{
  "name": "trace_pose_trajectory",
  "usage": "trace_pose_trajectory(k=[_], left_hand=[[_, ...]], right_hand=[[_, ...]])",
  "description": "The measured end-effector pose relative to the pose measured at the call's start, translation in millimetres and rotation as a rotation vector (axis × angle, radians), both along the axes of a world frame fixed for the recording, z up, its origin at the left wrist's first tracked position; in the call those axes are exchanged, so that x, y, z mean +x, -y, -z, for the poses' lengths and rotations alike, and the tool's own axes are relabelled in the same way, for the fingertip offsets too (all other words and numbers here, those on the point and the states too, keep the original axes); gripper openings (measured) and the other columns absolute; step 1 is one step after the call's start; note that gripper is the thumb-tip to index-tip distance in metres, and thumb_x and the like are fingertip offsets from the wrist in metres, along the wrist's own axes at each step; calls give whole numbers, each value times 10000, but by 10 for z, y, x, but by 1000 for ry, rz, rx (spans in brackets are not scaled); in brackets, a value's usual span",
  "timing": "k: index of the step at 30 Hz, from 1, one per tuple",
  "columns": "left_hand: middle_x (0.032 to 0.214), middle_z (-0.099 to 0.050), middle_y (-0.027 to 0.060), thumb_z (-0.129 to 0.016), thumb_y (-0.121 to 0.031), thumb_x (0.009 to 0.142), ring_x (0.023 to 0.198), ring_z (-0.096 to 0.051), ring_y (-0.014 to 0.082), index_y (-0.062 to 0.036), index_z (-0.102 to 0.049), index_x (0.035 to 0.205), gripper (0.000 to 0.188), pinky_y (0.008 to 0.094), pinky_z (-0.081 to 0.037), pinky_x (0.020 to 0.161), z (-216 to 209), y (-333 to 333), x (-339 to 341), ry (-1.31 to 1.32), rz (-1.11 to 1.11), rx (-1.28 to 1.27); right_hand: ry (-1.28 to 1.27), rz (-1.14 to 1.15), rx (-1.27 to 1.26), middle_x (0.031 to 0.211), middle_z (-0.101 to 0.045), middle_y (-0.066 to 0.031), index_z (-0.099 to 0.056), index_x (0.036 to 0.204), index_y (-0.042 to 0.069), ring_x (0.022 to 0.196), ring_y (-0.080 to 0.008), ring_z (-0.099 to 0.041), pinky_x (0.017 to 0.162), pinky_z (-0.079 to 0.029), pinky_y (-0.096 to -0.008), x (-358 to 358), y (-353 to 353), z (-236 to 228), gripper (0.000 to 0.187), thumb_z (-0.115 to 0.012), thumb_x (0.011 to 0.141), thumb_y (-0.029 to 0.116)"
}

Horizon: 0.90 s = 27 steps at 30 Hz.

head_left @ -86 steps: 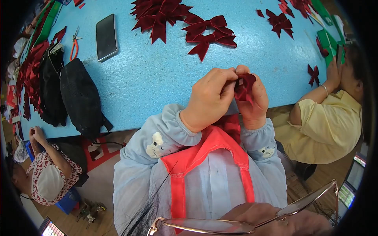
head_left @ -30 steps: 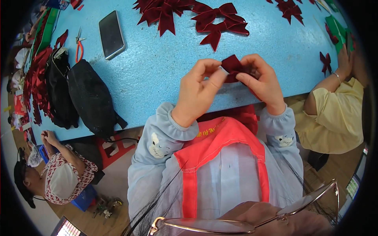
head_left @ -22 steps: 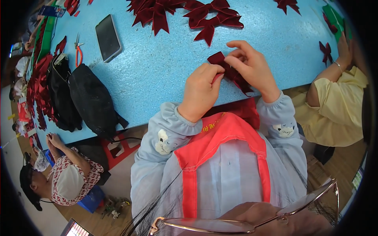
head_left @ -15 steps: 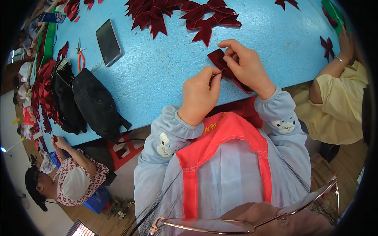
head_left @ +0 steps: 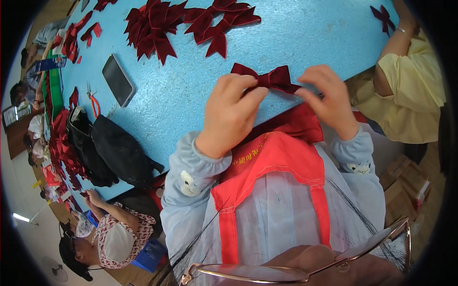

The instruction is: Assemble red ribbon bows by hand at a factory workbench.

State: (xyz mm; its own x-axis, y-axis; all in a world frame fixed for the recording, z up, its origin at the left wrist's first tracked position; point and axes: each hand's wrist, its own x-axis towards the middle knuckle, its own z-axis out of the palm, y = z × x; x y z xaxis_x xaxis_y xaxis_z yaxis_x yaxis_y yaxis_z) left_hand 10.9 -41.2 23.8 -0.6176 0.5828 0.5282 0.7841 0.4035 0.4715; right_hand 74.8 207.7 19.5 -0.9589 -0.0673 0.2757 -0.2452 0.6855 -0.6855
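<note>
A dark red velvet bow (head_left: pixel 274 79) is in front of me near the table's front edge, its loops spread to both sides of a knot. My left hand (head_left: pixel 231 114) is closed at the bow's left underside, thumb and forefinger by the knot; its left tail is hidden behind these fingers. At the bow's right end is my right hand (head_left: pixel 329 97), thumb and forefinger apart, the thumb tip at the end of the right tail. Farther off lie a pile of similar bows (head_left: pixel 155 33) and more overlapping bows (head_left: pixel 219 24).
On the left of the blue table (head_left: pixel 171 95) lie a phone (head_left: pixel 118 80), red-handled pliers (head_left: pixel 94 102) and a black pouch (head_left: pixel 121 150). Beyond are heaped red ribbon pieces (head_left: pixel 62 143) and a green tray (head_left: pixel 56 90). A co-worker in yellow (head_left: pixel 410 90) sits at right; another person (head_left: pixel 114 238) sits at left.
The bow has turned from a slanting, partly covered position to face up with both loops showing. My right hand has moved right and down, its fingers parting. The view has shifted.
</note>
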Motion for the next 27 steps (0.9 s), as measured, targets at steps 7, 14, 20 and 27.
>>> trace_pose_trajectory(k=[7,14,20,27], left_hand=[[1024,-585,154,-628,-10,808,907,-604,331,-1,-647,1090,283,388,-515,724,172,-261,29,118,42,-175],[1021,-582,179,-621,-9,845,893,-609,352,5,-641,1080,236,404,-521,735,102,-425,20,280,-37,-171],[1010,-585,176,-647,8,828,879,-606,351,-3,-637,1060,233,406,-512,728,107,-469,31,297,7,1],[999,-588,150,-652,29,828,860,-601,330,-8,-642,1025,200,389,-504,718,202,-463,44,97,-71,-2]], right_hand=[[-203,-21,214,926,-609,-73,-643,935,61,864,-267,-576,742,-419,-379,154,212,311,216,-697,734,4],[-281,-7,166,939,-615,-58,-651,930,73,891,-251,-580,781,-404,-369,114,286,295,249,-673,701,-22],[-241,-21,-37,993,-628,-81,-659,991,53,883,-273,-607,746,-461,-348,14,72,161,264,-665,741,-30],[-42,20,-163,964,-627,-97,-664,1030,54,825,-282,-622,669,-491,-353,-358,-54,152,272,-685,766,-7]])
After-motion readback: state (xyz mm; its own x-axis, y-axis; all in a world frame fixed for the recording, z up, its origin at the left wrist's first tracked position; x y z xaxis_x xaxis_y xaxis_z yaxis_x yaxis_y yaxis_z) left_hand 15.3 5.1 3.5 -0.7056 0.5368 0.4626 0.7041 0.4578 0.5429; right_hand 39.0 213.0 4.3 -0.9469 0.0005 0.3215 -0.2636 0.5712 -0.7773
